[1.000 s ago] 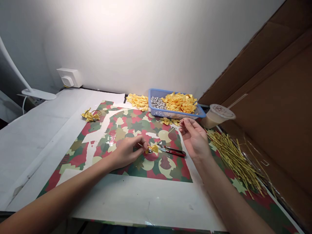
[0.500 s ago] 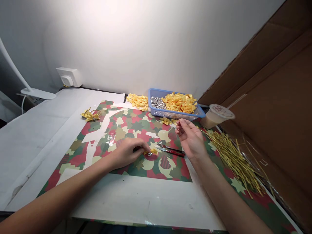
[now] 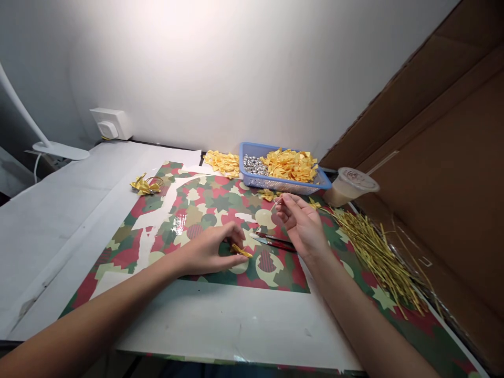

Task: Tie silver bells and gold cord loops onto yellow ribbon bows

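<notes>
My left hand (image 3: 210,248) rests low over the patterned paper, its thumb and curled fingers around a small yellow ribbon bow (image 3: 241,251), which is tilted almost edge-on. My right hand (image 3: 301,223) is raised to the right, thumb and index finger pinching a thin white thread (image 3: 277,200). Where the thread's lower end runs I cannot make out. Scissors with red-and-black handles (image 3: 275,242) lie between the hands, blades pointing left, handle ends partly behind my right hand.
A blue basket (image 3: 285,185) holds silver bells (image 3: 255,165) and yellow bows (image 3: 290,165). More bows (image 3: 222,163) lie beside it. At right are a lidded cup (image 3: 350,188) and gold twist ties (image 3: 380,257). A bow bunch (image 3: 145,185) lies left.
My left thumb and index finger have spread further apart, and the bow between them has turned edge-on. My right hand has shifted slightly left with the thread.
</notes>
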The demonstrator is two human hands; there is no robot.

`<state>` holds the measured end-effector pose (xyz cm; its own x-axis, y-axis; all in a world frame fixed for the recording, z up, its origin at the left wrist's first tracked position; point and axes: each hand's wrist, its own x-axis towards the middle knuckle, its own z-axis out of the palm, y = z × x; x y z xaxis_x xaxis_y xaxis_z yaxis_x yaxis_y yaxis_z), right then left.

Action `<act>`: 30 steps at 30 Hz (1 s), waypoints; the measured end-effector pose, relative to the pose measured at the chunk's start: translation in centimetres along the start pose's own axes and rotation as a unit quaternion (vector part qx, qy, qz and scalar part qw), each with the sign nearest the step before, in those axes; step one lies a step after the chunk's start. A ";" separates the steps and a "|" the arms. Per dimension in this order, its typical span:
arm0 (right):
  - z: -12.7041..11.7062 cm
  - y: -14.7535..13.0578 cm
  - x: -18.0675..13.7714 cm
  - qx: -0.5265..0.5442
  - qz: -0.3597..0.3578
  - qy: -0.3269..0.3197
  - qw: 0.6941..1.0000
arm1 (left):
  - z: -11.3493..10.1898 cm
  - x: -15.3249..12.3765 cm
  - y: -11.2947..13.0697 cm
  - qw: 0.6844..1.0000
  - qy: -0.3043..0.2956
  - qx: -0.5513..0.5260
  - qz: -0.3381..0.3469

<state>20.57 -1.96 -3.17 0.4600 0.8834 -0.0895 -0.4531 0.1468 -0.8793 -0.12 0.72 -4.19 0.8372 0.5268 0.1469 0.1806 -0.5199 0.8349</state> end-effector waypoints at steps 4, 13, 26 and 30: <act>-0.3 0.0 0.1 0.002 -0.001 -0.002 1.000 | 0.0 0.0 -0.5 1.000 0.007 0.024 0.016; -0.7 0.3 0.3 -0.015 -0.013 -0.007 1.000 | -0.1 0.1 -0.6 0.998 0.042 0.051 0.018; 0.0 -1.0 -1.0 -0.012 -0.002 -0.076 0.997 | 0.1 0.0 -0.9 0.961 0.034 0.211 0.174; 0.0 -1.1 -1.2 -0.014 0.000 -0.082 0.997 | 0.0 -0.2 -0.8 0.960 0.023 0.212 0.180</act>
<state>20.50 -3.18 -2.11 0.3284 0.9444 -0.0138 -0.4307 0.1367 -0.8921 -0.43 1.07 -4.91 0.8630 0.2852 0.4170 0.0849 -0.8956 0.4367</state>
